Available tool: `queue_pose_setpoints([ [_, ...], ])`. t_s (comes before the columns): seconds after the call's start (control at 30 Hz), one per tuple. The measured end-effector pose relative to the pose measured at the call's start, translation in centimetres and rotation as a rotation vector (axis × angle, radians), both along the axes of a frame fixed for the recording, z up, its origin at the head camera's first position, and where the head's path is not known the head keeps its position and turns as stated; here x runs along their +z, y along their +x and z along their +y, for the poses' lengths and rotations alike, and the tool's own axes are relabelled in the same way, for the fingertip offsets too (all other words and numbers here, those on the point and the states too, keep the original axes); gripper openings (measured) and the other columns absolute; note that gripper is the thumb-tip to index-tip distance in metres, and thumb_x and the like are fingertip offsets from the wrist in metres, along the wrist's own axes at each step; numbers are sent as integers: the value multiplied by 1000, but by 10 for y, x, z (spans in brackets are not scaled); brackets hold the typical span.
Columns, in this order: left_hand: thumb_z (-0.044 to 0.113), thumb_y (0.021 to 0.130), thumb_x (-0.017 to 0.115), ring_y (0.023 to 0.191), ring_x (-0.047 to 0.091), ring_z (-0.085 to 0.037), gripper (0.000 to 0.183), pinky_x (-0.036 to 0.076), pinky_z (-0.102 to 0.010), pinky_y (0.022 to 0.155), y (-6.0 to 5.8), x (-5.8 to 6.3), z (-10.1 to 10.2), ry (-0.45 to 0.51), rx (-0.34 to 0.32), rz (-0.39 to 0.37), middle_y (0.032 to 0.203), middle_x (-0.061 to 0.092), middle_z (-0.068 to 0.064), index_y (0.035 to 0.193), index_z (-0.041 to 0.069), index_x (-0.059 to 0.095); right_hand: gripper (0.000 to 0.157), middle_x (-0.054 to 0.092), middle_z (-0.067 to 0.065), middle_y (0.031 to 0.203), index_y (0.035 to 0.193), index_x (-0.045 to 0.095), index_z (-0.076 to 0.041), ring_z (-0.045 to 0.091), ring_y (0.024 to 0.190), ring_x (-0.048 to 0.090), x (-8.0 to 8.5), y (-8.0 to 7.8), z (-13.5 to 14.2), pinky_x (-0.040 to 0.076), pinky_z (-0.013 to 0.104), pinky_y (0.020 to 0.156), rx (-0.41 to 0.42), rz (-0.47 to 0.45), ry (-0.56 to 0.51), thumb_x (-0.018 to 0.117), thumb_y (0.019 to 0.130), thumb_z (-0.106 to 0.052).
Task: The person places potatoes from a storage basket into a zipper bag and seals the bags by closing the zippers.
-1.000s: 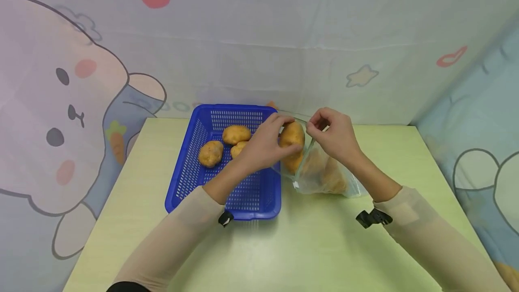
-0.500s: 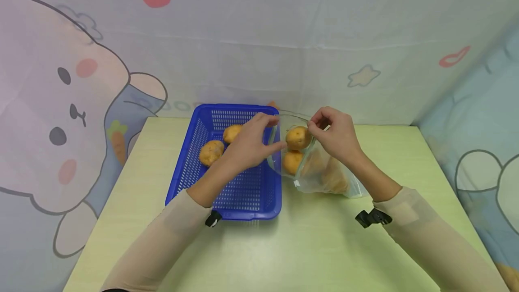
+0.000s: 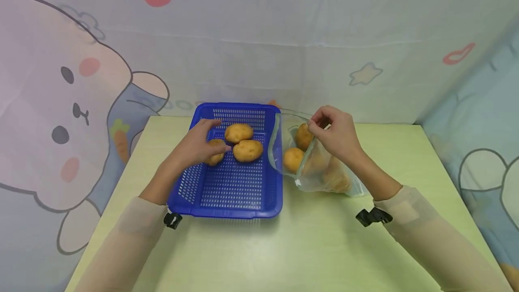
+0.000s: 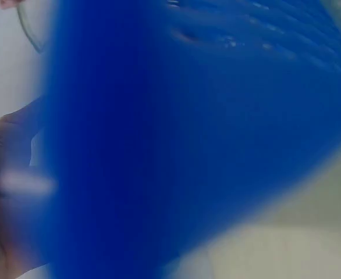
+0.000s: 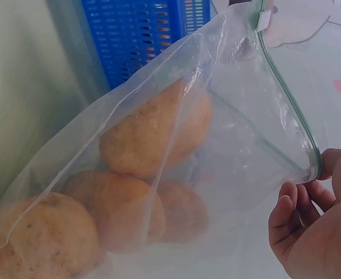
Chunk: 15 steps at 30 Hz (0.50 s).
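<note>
My left hand (image 3: pixel 196 145) is over the left side of a blue plastic basket (image 3: pixel 231 213), thumb and fingers spread apart. Beneath its thumb lies a potato (image 3: pixel 215 159), partly covered. Two more potatoes, one farther back (image 3: pixel 239 133) and one nearer (image 3: pixel 248 151), lie to the right of it. With thumb and fingertips my right hand (image 3: pixel 336 132) pinches the rim of a clear zip bag (image 5: pixel 234 110), whose mouth gapes toward the basket. Several potatoes (image 5: pixel 156 131) sit inside the bag. Blurred blue basket wall fills most of the left wrist view.
Basket and bag stand side by side on a pale yellow-green table (image 3: pixel 259 256), the bag's mouth overlapping the basket's right rim. A printed cloth (image 3: pixel 259 35) hangs right behind the table. The bag has a white slider (image 5: pixel 264 20) at one end of its zip.
My left hand let a potato go into the bag's mouth, then moved left, back over the basket. That potato has settled deeper in the bag. The right hand keeps its place on the rim.
</note>
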<state>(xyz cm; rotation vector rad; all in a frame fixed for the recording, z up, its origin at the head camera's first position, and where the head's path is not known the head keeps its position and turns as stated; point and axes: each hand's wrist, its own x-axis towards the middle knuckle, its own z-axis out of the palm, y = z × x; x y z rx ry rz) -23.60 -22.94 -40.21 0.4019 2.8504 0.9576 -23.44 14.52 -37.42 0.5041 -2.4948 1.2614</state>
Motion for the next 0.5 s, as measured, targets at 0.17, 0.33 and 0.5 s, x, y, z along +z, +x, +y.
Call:
queue_pose_setpoints([
  [0.17, 31, 94, 83, 148, 39, -48, 85, 38, -63, 118, -2, -22, -9, -22, 0, -3, 160, 38, -27, 158, -3, 40, 6, 70, 6, 81, 87, 71, -6, 21, 74, 62, 0, 0, 0, 48, 26, 71, 1, -9, 5, 70, 93, -7],
  [0.33, 30, 93, 84, 147, 39, -50, 88, 36, -62, 119, -9, -36, -5, -104, -3, -13, 159, 37, -30, 159, -5, 37, 6, 70, 6, 81, 87, 71, -6, 21, 74, 62, 2, 0, 1, 48, 26, 71, 1, -1, 1, 70, 93, -7],
  [0.5, 29, 93, 83, 144, 42, -52, 90, 39, -64, 117, -16, -40, -1, -177, 0, -65, 157, 35, -35, 160, -6, 34, 6, 70, 6, 82, 87, 71, -6, 21, 74, 63, 1, 0, 2, 49, 26, 70, 3, -7, 4, 70, 93, -7],
])
